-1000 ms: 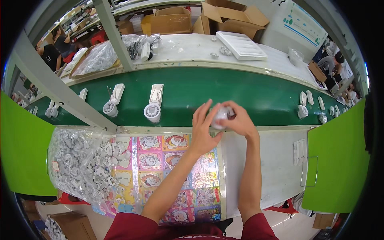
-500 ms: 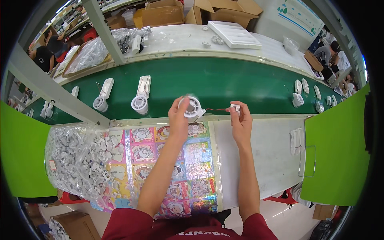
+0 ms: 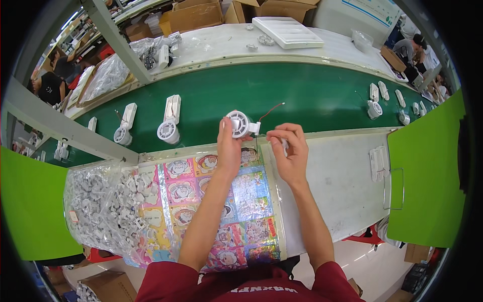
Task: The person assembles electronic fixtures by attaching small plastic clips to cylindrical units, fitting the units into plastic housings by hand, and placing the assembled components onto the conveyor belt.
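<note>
My left hand [image 3: 230,146] is closed round a white cylindrical fan head [image 3: 240,124], its ribbed round end facing up, above the near edge of the green conveyor belt [image 3: 312,95]. From the short neck on its right side a thin red wire [image 3: 271,111] sticks out to a small pale plug. Just to the right, my right hand [image 3: 291,156] pinches a small white plastic part [image 3: 285,144], mostly hidden by the fingers. That hand is apart from the fan head and the wire.
Similar white fan units [image 3: 169,130] stand along the belt, left and right. A clear bag of small white parts [image 3: 100,206] lies on the left of the bench, beside a colourful printed sheet [image 3: 183,191]. White casings [image 3: 378,163] lie at right. Green panels [image 3: 427,176] flank the bench.
My right hand has drawn nearer to the fan head and turned inward, still with the white part. The red wire, which stretched toward that hand, now points freely up and right.
</note>
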`<act>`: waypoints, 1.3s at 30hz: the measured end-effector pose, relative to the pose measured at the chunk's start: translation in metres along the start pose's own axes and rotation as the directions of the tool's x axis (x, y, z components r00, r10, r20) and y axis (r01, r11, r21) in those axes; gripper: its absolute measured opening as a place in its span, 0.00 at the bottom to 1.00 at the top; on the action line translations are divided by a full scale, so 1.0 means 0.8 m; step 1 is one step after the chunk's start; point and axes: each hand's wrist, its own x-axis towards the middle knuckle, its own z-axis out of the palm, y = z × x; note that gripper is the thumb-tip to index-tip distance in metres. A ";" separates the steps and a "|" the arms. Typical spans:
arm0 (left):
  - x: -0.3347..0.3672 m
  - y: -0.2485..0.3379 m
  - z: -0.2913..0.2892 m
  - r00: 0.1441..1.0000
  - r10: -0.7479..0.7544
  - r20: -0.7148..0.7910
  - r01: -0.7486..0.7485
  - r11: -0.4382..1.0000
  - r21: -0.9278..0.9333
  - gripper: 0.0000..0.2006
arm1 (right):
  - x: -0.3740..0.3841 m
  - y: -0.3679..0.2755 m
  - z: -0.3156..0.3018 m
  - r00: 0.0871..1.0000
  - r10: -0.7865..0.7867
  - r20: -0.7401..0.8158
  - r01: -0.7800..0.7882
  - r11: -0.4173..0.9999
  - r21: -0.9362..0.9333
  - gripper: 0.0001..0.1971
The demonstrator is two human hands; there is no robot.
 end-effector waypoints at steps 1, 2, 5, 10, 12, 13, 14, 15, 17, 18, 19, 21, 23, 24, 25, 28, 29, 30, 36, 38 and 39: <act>0.000 -0.002 -0.001 1.000 0.014 0.010 -0.014 1.000 0.017 0.23 | 0.000 -0.002 0.003 1.000 0.023 0.016 -0.024 1.000 0.010 0.08; -0.001 -0.003 -0.004 1.000 0.015 0.008 -0.015 1.000 0.018 0.23 | -0.001 -0.008 0.005 0.999 -0.032 0.025 0.035 0.993 -0.111 0.07; -0.005 -0.003 0.001 0.999 -0.039 0.026 0.032 0.976 0.216 0.20 | -0.004 0.009 0.008 0.997 0.067 0.022 -0.069 0.995 0.072 0.07; 0.000 -0.005 -0.007 0.991 0.128 -0.037 -0.104 0.916 0.386 0.20 | 0.003 0.033 -0.018 0.952 0.261 0.157 -0.266 0.964 0.008 0.09; 0.002 0.000 -0.011 0.990 0.120 -0.073 -0.084 0.922 0.378 0.21 | 0.002 0.035 -0.023 0.944 0.238 0.231 -0.213 0.969 -0.124 0.10; 0.001 0.002 -0.011 0.990 0.118 -0.074 -0.082 0.922 0.378 0.21 | 0.002 0.032 -0.024 0.967 0.136 0.216 -0.060 0.944 -0.323 0.12; 0.000 0.004 -0.011 0.991 0.099 -0.087 -0.060 0.928 0.368 0.21 | 0.003 0.029 -0.025 0.974 0.031 0.224 0.089 0.857 -0.508 0.14; 0.000 0.005 -0.011 0.992 0.082 -0.100 -0.041 0.933 0.358 0.21 | 0.005 0.029 -0.027 0.974 0.031 0.226 0.091 0.857 -0.507 0.14; 0.000 0.001 -0.012 0.988 0.107 -0.109 -0.061 0.930 0.363 0.21 | 0.010 0.030 -0.035 0.989 0.020 0.146 0.060 0.849 -0.524 0.17; 0.000 -0.001 -0.011 0.984 0.131 -0.117 -0.080 0.927 0.366 0.20 | 0.012 0.016 -0.039 0.988 0.020 0.151 0.063 0.848 -0.526 0.17; -0.001 0.001 -0.012 0.983 0.136 -0.127 -0.081 0.926 0.368 0.20 | 0.014 -0.006 -0.041 0.974 0.121 0.192 0.007 0.830 -0.558 0.18; -0.001 0.005 -0.011 0.979 0.140 -0.145 -0.069 0.909 0.412 0.19 | 0.011 -0.014 -0.048 0.948 0.222 0.227 -0.045 0.802 -0.596 0.19; -0.004 0.007 -0.006 0.983 0.124 -0.138 -0.054 0.902 0.428 0.18 | 0.006 -0.003 -0.062 0.873 0.332 0.357 -0.028 0.766 -0.643 0.20; -0.005 0.008 -0.006 0.985 0.112 -0.135 -0.040 0.893 0.449 0.17 | 0.009 -0.004 -0.061 0.873 0.332 0.358 -0.028 0.766 -0.642 0.20; -0.004 0.006 -0.010 0.984 0.111 -0.136 -0.039 0.892 0.450 0.17 | 0.015 -0.007 -0.061 0.874 0.366 0.319 -0.133 0.813 -0.566 0.20; -0.001 -0.001 -0.014 0.990 0.121 -0.077 -0.070 0.875 0.479 0.16 | 0.018 -0.014 -0.052 0.928 0.279 0.247 -0.173 0.909 -0.379 0.22; -0.002 -0.003 -0.013 0.990 0.134 -0.050 -0.090 0.857 0.508 0.16 | 0.018 -0.015 -0.045 0.968 0.156 0.194 -0.098 0.955 -0.281 0.23; -0.005 -0.004 -0.009 0.990 0.140 -0.018 -0.109 0.838 0.535 0.17 | 0.016 -0.016 -0.038 0.969 0.158 0.189 -0.101 0.954 -0.282 0.23; -0.014 0.004 0.001 0.986 0.126 0.111 -0.167 0.818 0.550 0.18 | 0.004 -0.002 -0.016 0.973 0.035 0.228 0.057 0.922 -0.383 0.25; -0.013 0.004 -0.003 0.982 0.135 0.134 -0.188 0.798 0.573 0.18 | 0.003 -0.002 -0.015 0.974 0.033 0.223 0.066 0.904 -0.423 0.26; -0.011 0.005 -0.004 0.982 0.128 0.137 -0.184 0.801 0.569 0.18 | 0.003 -0.002 -0.015 0.974 0.033 0.223 0.067 0.903 -0.424 0.26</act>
